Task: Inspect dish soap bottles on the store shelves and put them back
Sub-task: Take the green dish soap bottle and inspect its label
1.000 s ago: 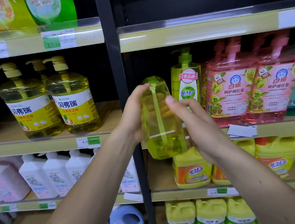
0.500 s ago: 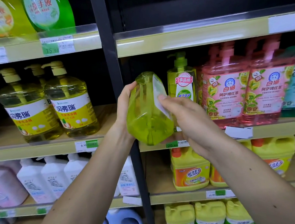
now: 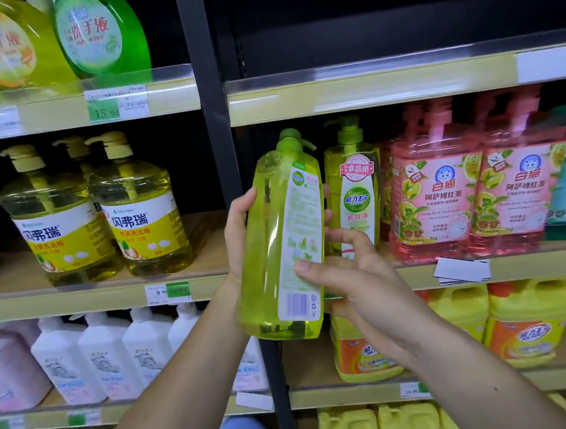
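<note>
I hold a tall yellow-green dish soap bottle (image 3: 279,242) upright in front of the shelf post, its back label with a barcode turned toward me and its green pump on top. My left hand (image 3: 239,233) grips its left side. My right hand (image 3: 356,286) holds the lower right edge, thumb on the label and fingers curled behind. A matching green bottle (image 3: 355,191) stands on the middle shelf (image 3: 535,262) just behind and to the right.
Pink pump bottles (image 3: 444,196) fill the shelf to the right. Yellow pump bottles (image 3: 137,210) stand on the left bay. A black upright post (image 3: 211,118) divides the bays. Yellow jugs (image 3: 530,322) and white bottles (image 3: 109,359) sit one shelf lower.
The bottle was lying tipped with its base toward me. Both hands have turned it upright, and its back label now faces me.
</note>
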`<state>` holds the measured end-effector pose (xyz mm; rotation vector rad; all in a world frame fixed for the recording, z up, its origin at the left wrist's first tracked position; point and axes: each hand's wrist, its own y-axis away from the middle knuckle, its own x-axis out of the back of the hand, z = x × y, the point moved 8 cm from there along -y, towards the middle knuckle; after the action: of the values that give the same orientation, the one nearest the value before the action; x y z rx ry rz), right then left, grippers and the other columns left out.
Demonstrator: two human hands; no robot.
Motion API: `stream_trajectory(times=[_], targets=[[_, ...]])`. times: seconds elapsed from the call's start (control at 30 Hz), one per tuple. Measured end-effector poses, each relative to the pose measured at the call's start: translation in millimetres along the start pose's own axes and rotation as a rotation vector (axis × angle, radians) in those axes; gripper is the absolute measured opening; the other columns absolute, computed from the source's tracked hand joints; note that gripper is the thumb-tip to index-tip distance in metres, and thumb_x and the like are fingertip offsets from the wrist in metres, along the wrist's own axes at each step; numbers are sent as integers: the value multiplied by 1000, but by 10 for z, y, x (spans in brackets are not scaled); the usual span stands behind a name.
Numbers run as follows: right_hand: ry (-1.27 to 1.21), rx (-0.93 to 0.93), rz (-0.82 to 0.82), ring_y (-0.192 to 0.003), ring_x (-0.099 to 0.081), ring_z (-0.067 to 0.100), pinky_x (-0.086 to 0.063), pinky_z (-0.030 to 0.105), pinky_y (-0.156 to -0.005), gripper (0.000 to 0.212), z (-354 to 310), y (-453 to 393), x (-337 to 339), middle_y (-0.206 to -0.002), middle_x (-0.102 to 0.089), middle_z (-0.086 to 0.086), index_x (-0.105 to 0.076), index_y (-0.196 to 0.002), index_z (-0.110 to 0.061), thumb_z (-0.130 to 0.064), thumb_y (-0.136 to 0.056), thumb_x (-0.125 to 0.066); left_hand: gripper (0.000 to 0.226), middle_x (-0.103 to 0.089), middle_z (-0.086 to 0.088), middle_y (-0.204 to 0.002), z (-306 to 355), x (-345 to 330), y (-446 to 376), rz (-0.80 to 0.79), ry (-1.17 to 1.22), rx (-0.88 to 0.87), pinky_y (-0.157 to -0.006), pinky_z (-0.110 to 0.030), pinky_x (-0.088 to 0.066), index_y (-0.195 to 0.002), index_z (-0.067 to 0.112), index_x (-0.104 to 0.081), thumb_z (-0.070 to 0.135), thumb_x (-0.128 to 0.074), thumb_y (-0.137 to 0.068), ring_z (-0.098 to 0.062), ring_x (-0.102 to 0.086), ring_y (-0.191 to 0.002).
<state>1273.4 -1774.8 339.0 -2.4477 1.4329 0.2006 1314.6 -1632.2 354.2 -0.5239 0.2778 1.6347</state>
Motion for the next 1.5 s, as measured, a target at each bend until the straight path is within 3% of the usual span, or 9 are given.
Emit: stream_trajectory(times=[0.1, 0.27, 0.4, 0.53, 0.77, 1.0, 1.17, 1.33, 1.5], targets=[[212, 75, 19, -101, -73, -7, -57, 12, -71, 80, -32, 52, 18, -114, -74, -31, -42, -142, -41, -57, -79, -88, 74, -68, -22, -136, -11, -143, 59, -222, 28, 20, -104, -52, -51, -139, 5, -68, 59, -61, -90, -36, -71, -113], [666, 124, 75, -112, -41, -34, -45, 4, -80, 95, -11, 33, 6, -125, -35, -58, -18, -119, -79, -81, -50, -83, 69, -77, -2, -128, 194, -65, 176, -29, -342, -361, -90, -41, -64, -141, 39, -56, 42, -87, -80, -26, -76, -114], [649, 116, 126, -116, -65, 5, -56, 32, -94, 92, 81, -137, 204, -127, -66, -17, -53, -131, -43, -53, -47, -90, 92, -77, 9, -125, 237, -110, 304, 89, -603, -404, -102, -38, -59, -146, 46, -40, 62, -90, -70, -11, -74, -116], [295, 87, -78, -106, -77, 10, -60, 24, -83, 64, 109, -311, 213, -114, -82, -6, -76, -115, -41, -14, -60, -92, 61, -78, 10, -127, 226, -61, 278, 7, -600, -229, -95, -32, -62, -146, 37, -51, 59, -75, -95, -10, -76, -115], [-17, -110, -205, -117, -75, 26, -62, 39, -92, 52, 226, -464, 198, -128, -78, 10, -81, -118, -24, -19, -67, -87, 76, -80, 12, -123, 350, -79, 268, 34, -798, -207, -103, -49, -61, -167, 35, -32, 45, -68, -101, -14, -80, -107], [448, 67, -59, -108, -76, 4, -60, 27, -92, 27, -238, -495, 365, -116, -81, -15, -72, -126, -31, -33, -99, -76, 71, -74, 11, -138, 392, -268, 141, 50, -702, -262, -104, -50, -61, -170, 37, -27, 34, -63, -109, -15, -76, -118], [770, 470, 434, -100, -70, 1, -57, 14, -86, 22, -745, -324, 798, -112, -70, -11, -73, -112, -25, -23, -92, -81, 64, -75, 9, -135, 362, -280, 86, 98, -659, -333, -103, -51, -61, -167, 27, -34, 32, -62, -109, -15, -76, -118], [898, 383, 389, -151, -42, 22, -40, 46, -123, 79, -750, -487, 854, -166, -40, 0, -31, -163, -18, -37, -99, -73, 72, -75, 24, -129, 347, -215, -13, 189, -653, -415, -105, -48, -60, -171, 38, -22, 35, -60, -110, -4, -75, -117], [833, 268, 314, -160, -29, 25, -29, 49, -128, 96, -630, -769, 869, -176, -25, -4, -12, -170, -28, -75, -95, -51, 66, -74, 14, -135, 368, -146, -242, 225, -636, -396, -100, -48, -63, -170, 38, -25, 38, -56, -112, -9, -77, -112]])
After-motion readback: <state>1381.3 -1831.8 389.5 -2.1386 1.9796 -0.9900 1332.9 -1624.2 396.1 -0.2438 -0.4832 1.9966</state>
